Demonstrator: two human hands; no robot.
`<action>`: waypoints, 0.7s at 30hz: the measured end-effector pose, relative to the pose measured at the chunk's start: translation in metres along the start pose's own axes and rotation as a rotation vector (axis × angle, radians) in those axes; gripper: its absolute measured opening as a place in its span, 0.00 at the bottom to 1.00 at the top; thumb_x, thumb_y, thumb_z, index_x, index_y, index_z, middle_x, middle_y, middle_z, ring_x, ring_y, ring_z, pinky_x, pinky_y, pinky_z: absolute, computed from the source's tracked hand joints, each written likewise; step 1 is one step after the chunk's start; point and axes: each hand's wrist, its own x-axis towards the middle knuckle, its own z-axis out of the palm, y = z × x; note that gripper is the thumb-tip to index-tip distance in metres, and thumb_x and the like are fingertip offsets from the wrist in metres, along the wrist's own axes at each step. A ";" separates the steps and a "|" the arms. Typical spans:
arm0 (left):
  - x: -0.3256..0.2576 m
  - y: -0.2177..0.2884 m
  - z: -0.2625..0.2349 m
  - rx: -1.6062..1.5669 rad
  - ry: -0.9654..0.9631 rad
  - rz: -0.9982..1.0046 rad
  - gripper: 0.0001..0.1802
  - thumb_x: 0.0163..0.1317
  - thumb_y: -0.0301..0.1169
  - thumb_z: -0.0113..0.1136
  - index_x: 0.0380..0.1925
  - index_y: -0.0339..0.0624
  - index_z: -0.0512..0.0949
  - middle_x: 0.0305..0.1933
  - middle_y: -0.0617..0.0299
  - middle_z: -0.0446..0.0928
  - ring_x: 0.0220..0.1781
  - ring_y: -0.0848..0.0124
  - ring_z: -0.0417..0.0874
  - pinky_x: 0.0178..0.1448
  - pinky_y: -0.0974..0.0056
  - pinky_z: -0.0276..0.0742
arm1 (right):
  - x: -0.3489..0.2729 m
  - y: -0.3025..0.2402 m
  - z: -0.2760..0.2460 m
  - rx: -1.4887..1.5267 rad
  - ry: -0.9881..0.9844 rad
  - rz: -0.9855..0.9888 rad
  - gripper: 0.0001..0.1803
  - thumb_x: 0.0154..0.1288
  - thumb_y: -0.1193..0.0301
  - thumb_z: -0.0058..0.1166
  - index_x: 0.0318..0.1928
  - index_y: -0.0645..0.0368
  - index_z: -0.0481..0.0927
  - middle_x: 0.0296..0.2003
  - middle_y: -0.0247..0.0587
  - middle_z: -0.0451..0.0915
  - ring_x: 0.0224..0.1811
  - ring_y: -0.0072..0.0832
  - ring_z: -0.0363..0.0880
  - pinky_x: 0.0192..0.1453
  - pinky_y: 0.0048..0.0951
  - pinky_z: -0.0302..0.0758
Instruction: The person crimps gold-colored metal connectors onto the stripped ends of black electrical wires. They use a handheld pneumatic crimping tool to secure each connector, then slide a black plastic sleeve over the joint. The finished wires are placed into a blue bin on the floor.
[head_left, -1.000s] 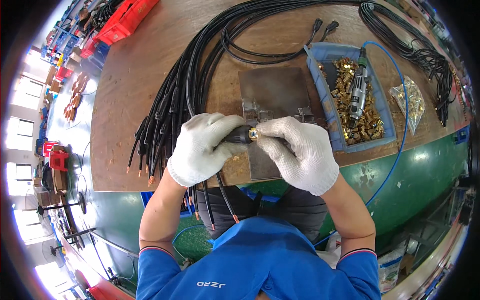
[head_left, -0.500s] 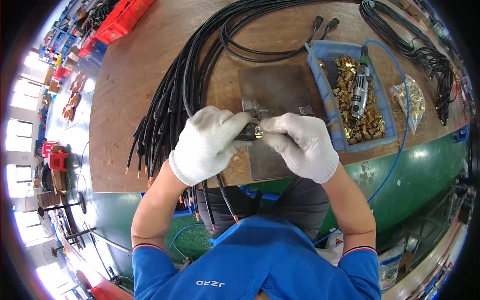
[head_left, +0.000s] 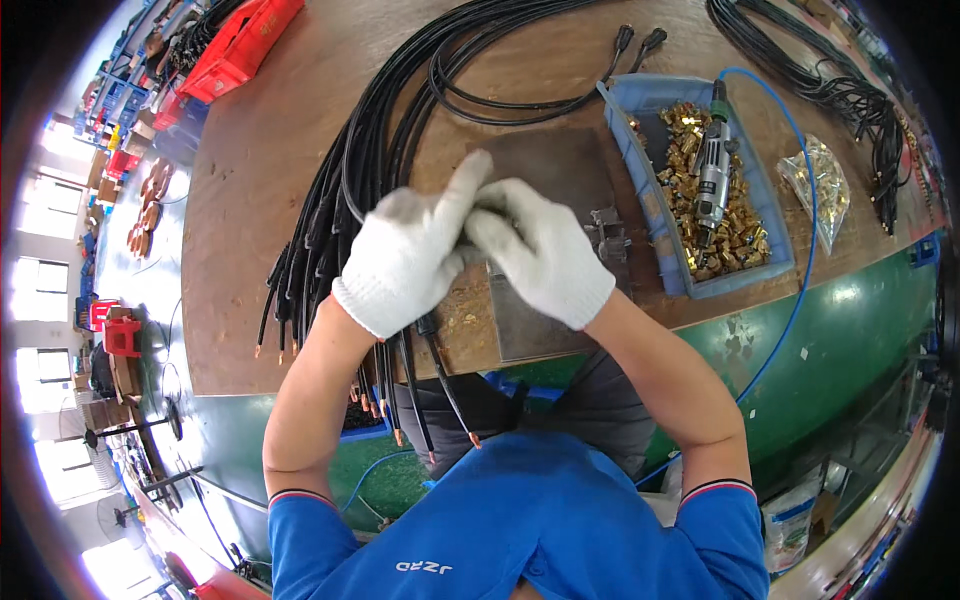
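Note:
Both my hands wear white knit gloves and meet over the front of the table. My left hand is closed where a black cable runs into it from above; one finger points up and away. My right hand has its fingers curled against the left hand's fingers, pressing from the right. The cable's end is hidden between the gloves, and whatever the right fingers grip cannot be seen. Beneath the hands lies a dark metal plate, with a small metal fixture on it right of my right hand.
A bundle of black cables with bare copper ends hangs over the front edge. At right, a blue bin holds brass fittings and a grey power tool on a blue hose. Beyond are a plastic bag and coiled cables.
My right hand has moved left and up over the left hand's fingers. The black connector with brass inside, seen in my left hand before, is now covered by the gloves.

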 end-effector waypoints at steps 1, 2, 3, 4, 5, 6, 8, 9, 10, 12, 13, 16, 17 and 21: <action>0.005 0.003 -0.004 0.153 0.138 0.043 0.50 0.48 0.26 0.77 0.76 0.41 0.69 0.40 0.55 0.85 0.41 0.48 0.87 0.51 0.49 0.82 | 0.007 0.006 -0.001 0.036 0.084 0.018 0.19 0.82 0.59 0.54 0.52 0.66 0.82 0.41 0.57 0.88 0.45 0.43 0.90 0.53 0.40 0.82; 0.011 0.007 -0.010 0.209 0.270 0.079 0.42 0.49 0.27 0.80 0.69 0.44 0.78 0.42 0.57 0.86 0.42 0.51 0.87 0.52 0.50 0.83 | 0.014 0.011 -0.003 0.071 0.169 0.037 0.19 0.81 0.59 0.55 0.50 0.66 0.84 0.40 0.52 0.88 0.44 0.36 0.89 0.51 0.37 0.82; 0.006 0.006 -0.010 0.181 0.332 0.026 0.37 0.50 0.28 0.81 0.64 0.41 0.82 0.42 0.54 0.86 0.43 0.52 0.87 0.52 0.51 0.83 | 0.020 0.013 -0.011 0.234 0.186 0.137 0.18 0.80 0.61 0.56 0.50 0.66 0.85 0.39 0.40 0.86 0.42 0.25 0.83 0.50 0.30 0.80; -0.007 0.006 -0.009 0.159 0.394 -0.034 0.33 0.51 0.29 0.83 0.60 0.38 0.85 0.43 0.51 0.87 0.43 0.53 0.87 0.53 0.52 0.83 | 0.025 0.011 -0.015 0.353 0.203 0.203 0.17 0.80 0.60 0.55 0.50 0.64 0.85 0.37 0.37 0.85 0.36 0.23 0.80 0.42 0.27 0.76; -0.017 0.008 -0.007 -0.028 0.322 -0.269 0.25 0.55 0.31 0.82 0.54 0.39 0.87 0.42 0.54 0.87 0.41 0.62 0.87 0.51 0.56 0.83 | 0.031 0.008 -0.020 0.473 0.227 0.267 0.17 0.80 0.60 0.55 0.49 0.62 0.85 0.35 0.34 0.83 0.30 0.20 0.76 0.35 0.24 0.72; -0.012 0.008 -0.004 -0.284 0.211 -0.475 0.27 0.70 0.45 0.74 0.59 0.36 0.85 0.50 0.56 0.88 0.49 0.68 0.86 0.57 0.58 0.81 | 0.034 0.011 -0.024 0.543 0.249 0.312 0.16 0.81 0.58 0.53 0.48 0.58 0.85 0.32 0.35 0.82 0.19 0.18 0.73 0.23 0.21 0.67; -0.004 -0.013 0.017 -0.771 0.283 -0.533 0.39 0.80 0.61 0.56 0.65 0.30 0.79 0.58 0.57 0.86 0.60 0.70 0.83 0.67 0.59 0.77 | 0.040 0.007 -0.011 0.533 0.253 0.247 0.18 0.81 0.58 0.52 0.49 0.60 0.85 0.34 0.37 0.83 0.24 0.21 0.77 0.27 0.24 0.71; 0.020 -0.013 0.026 -0.993 0.391 -0.592 0.47 0.83 0.67 0.43 0.70 0.27 0.73 0.64 0.56 0.83 0.65 0.66 0.80 0.73 0.58 0.72 | 0.045 0.009 -0.002 0.524 0.258 0.220 0.19 0.81 0.58 0.51 0.49 0.61 0.85 0.35 0.38 0.84 0.26 0.23 0.79 0.29 0.25 0.73; 0.044 -0.006 0.027 -1.333 0.598 -0.626 0.39 0.85 0.61 0.45 0.64 0.31 0.79 0.48 0.56 0.83 0.52 0.64 0.82 0.67 0.55 0.76 | 0.047 0.008 0.005 0.458 0.211 0.166 0.19 0.80 0.60 0.49 0.51 0.64 0.84 0.41 0.41 0.85 0.37 0.28 0.84 0.40 0.30 0.78; 0.074 -0.011 0.026 -1.655 0.659 -0.652 0.40 0.84 0.63 0.43 0.59 0.32 0.79 0.34 0.61 0.76 0.44 0.63 0.79 0.62 0.52 0.78 | 0.063 0.038 0.008 0.313 0.289 -0.039 0.20 0.79 0.61 0.50 0.51 0.67 0.84 0.44 0.41 0.84 0.44 0.30 0.83 0.48 0.33 0.78; 0.077 -0.047 0.039 -1.804 0.512 -0.479 0.38 0.84 0.63 0.43 0.54 0.33 0.79 0.29 0.63 0.71 0.40 0.63 0.78 0.58 0.52 0.78 | 0.073 0.050 0.006 0.298 0.397 0.031 0.20 0.78 0.60 0.51 0.51 0.66 0.84 0.40 0.39 0.84 0.40 0.28 0.80 0.46 0.32 0.77; 0.093 -0.072 0.072 -1.649 0.407 -0.483 0.34 0.85 0.61 0.46 0.40 0.38 0.78 0.20 0.69 0.61 0.25 0.68 0.69 0.38 0.57 0.75 | 0.091 0.063 -0.015 0.587 0.505 0.295 0.27 0.81 0.53 0.50 0.56 0.69 0.82 0.40 0.35 0.85 0.42 0.29 0.80 0.51 0.31 0.77; 0.096 -0.070 0.081 -1.577 0.319 -0.523 0.32 0.85 0.59 0.47 0.38 0.39 0.78 0.20 0.69 0.62 0.24 0.69 0.69 0.36 0.58 0.75 | 0.102 0.081 -0.017 0.590 0.507 0.189 0.27 0.82 0.52 0.50 0.56 0.68 0.83 0.42 0.34 0.85 0.44 0.26 0.80 0.51 0.29 0.77; 0.076 -0.085 0.104 -1.321 0.259 -0.542 0.18 0.83 0.42 0.55 0.40 0.39 0.82 0.27 0.66 0.77 0.29 0.73 0.78 0.34 0.64 0.78 | 0.103 0.061 -0.008 0.532 0.089 0.097 0.32 0.78 0.44 0.55 0.55 0.65 0.85 0.47 0.41 0.87 0.49 0.25 0.84 0.54 0.28 0.79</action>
